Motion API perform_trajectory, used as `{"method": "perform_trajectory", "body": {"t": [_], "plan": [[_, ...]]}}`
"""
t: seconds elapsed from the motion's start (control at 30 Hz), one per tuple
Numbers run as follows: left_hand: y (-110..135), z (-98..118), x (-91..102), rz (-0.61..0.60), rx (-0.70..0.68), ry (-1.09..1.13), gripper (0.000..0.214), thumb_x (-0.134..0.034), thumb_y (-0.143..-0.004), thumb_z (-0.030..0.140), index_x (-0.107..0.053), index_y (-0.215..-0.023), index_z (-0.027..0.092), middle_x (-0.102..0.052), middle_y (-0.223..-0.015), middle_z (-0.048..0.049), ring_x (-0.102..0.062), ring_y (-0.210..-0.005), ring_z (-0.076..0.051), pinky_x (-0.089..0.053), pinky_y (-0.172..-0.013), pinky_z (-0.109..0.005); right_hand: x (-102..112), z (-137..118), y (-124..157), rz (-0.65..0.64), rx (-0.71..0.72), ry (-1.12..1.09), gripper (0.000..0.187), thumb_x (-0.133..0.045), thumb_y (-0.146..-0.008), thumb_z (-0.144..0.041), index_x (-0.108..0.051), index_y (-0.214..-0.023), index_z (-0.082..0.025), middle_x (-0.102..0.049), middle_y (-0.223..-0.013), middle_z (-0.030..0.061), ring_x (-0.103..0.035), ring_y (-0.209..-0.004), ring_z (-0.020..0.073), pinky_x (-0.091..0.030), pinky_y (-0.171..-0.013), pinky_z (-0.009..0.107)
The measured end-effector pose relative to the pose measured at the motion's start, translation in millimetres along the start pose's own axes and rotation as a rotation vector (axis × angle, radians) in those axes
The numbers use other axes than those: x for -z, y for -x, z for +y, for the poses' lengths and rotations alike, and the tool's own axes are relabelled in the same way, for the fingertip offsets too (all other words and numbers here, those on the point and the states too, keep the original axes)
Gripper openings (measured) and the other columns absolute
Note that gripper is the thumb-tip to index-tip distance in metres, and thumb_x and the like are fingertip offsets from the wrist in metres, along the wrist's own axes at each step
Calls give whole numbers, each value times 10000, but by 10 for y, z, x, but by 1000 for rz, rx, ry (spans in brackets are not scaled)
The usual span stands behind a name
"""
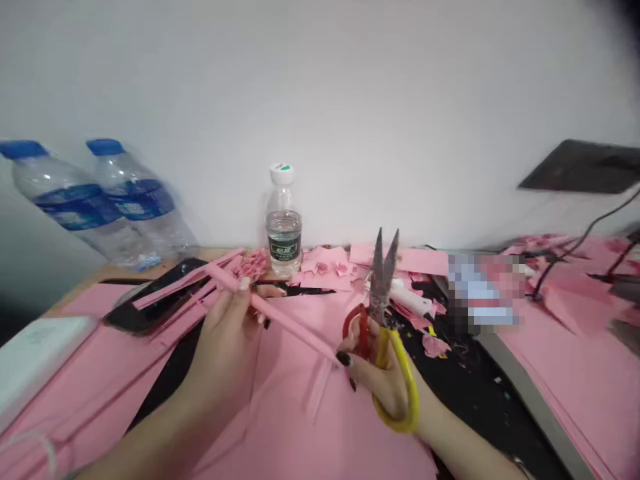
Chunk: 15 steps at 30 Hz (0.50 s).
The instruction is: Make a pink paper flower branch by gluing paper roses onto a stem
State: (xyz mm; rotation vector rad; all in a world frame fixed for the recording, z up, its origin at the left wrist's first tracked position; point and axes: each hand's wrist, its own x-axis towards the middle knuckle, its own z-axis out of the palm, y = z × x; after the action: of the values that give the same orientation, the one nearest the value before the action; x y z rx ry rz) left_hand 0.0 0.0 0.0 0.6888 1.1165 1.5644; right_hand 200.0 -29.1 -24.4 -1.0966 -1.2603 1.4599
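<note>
My left hand [227, 333] is closed round a long folded pink paper strip [280, 320], pinching it near its upper left end. The strip slants down to the right, and its lower end meets the fingertips of my right hand [380, 380]. That hand also grips scissors [385, 313] with one red and one yellow handle loop. Their blades point straight up and stand slightly apart. Both hands hover above pink paper sheets [310, 427] that cover the desk.
A small water bottle [283, 223] stands at the back centre; two large blue-capped bottles [100, 200] lean at the back left. Pink paper scraps [325, 263], a dark phone-like slab [155, 300], a white box [35, 353] and cables [575, 250] lie around.
</note>
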Motion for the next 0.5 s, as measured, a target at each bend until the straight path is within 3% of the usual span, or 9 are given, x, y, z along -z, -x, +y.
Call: {"method": "perform_trajectory", "body": {"t": [0.13,0.23,0.3,0.37,0.43,0.5], "plan": [[11,20,16,2,19,24,200,-733,-842,415,-697,-942,246,-700,-935,11,-619,-904,-146,-515,-755,-204,30,-29,-41,-8,60,-27,299,-724,-795,-362,-458,-783,-226,-509,-659,-47,-457,-508,100,-416,-446,234],[2,-23,54,-63,15,-4,232,-714,-849,434,-684,-966,236,-693,-920,0,-624,-834,-154,-533,-714,-237,81,-11,-89,71,192,15,284,-734,-797,-351,-476,-794,-231,-529,-656,-42,-494,-525,114,-425,-478,246],[15,-50,86,-198,41,-158,280,-616,-908,458,-668,-830,195,-659,-755,-6,-594,-667,-147,-514,-609,-250,123,2,-123,135,259,53,282,-747,-793,-345,-488,-798,-234,-539,-664,-38,-520,-557,125,-450,-516,259],[58,-48,110,-444,30,-441,413,-502,-971,408,-593,-641,177,-585,-573,5,-519,-507,-124,-442,-503,-240,161,2,-146,187,281,67,295,-764,-781,-342,-490,-813,-236,-548,-680,-36,-532,-583,130,-471,-546,265],[121,-15,115,-725,-203,-764,462,-471,-983,294,-516,-538,178,-528,-480,18,-452,-430,-103,-359,-447,-234,186,-12,-151,217,267,68,310,-777,-766,-324,-489,-842,-238,-560,-699,-33,-542,-597,132,-485,-562,267],[177,32,99,-865,-729,-935,378,-495,-956,175,-557,-583,170,-564,-517,9,-478,-468,-115,-362,-464,-252,191,-25,-135,208,236,93,306,-772,-763,-289,-481,-841,-237,-566,-700,-30,-546,-591,134,-489,-548,267]]}}
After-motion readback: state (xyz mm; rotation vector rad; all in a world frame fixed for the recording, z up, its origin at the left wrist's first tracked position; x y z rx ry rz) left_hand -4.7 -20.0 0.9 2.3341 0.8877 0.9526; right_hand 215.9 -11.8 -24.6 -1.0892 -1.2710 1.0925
